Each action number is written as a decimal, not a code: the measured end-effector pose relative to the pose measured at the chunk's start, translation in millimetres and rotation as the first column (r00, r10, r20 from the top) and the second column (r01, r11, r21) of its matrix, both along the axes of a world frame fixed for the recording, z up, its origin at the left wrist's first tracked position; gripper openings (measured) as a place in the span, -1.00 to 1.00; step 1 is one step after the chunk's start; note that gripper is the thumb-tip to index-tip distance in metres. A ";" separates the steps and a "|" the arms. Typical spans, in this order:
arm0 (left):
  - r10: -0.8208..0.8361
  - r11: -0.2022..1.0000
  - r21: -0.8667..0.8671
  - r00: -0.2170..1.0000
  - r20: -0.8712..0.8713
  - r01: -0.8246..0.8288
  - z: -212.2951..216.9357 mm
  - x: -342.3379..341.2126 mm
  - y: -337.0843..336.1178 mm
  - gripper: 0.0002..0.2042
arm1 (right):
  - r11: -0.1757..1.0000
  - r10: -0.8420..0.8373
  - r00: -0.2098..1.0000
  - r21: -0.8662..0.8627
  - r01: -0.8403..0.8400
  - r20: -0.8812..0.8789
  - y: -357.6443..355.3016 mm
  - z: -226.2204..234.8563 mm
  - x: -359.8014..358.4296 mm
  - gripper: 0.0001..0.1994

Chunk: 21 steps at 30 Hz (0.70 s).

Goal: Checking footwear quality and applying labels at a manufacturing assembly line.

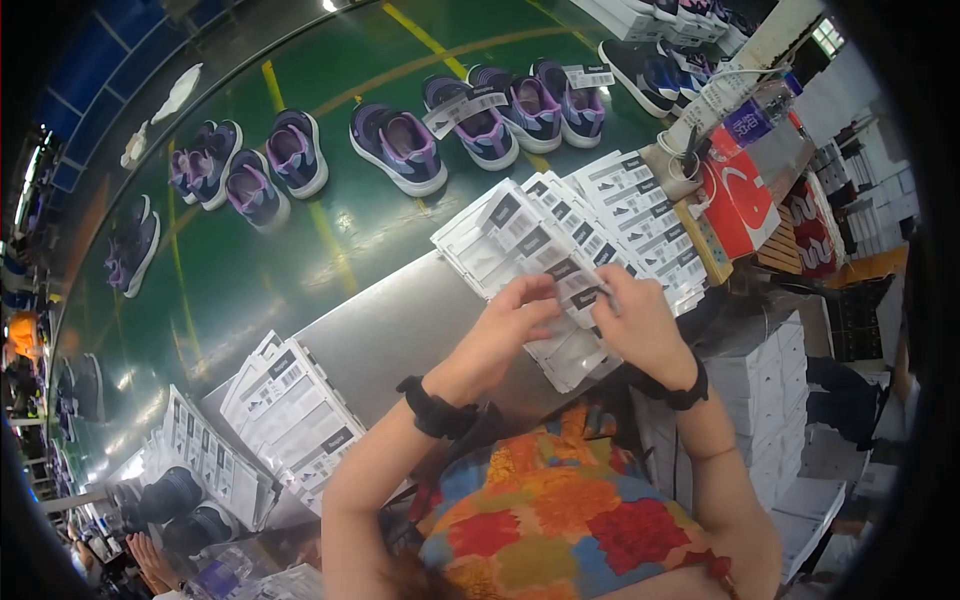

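Note:
In front of me lies a stack of white label sheets (pixel 520 245) printed with black blocks and barcodes. My right hand (pixel 638 318) pinches a small label at the near right part of the stack, its thumb and forefinger closed together. To its left, my left hand (pixel 515 325) hovers over the same sheets with its fingers loosely bent and apart, nothing visible in them. More label sheets (pixel 640 215) fan out to the right of the stack. Both wrists wear black bands.
Purple and navy sneakers (pixel 398 150) stand in a row on the green table (pixel 350 235), some carrying tags. Other label stacks (pixel 290 400) lie at left. A bottle with a purple label (pixel 750 120) and a red box (pixel 735 205) are at right. Another person's hand (pixel 150 562) shows lower left.

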<state>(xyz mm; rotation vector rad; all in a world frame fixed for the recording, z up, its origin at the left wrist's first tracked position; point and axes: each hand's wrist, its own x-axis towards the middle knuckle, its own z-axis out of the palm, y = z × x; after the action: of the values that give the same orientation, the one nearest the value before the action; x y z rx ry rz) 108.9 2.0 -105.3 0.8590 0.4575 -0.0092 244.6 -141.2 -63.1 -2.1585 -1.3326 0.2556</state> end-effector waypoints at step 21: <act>0.265 0.934 0.253 0.964 -0.012 -0.254 -16.1 38.4 -27.5 -0.68 | 0.994 0.005 0.999 -0.108 0.001 0.052 3.3 -65.0 136.4 -0.66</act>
<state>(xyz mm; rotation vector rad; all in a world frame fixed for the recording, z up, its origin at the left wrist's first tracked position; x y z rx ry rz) 147.3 -25.5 -121.5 1.0410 0.6219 0.2785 381.0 -137.9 -128.2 -2.2678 -1.3784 0.2794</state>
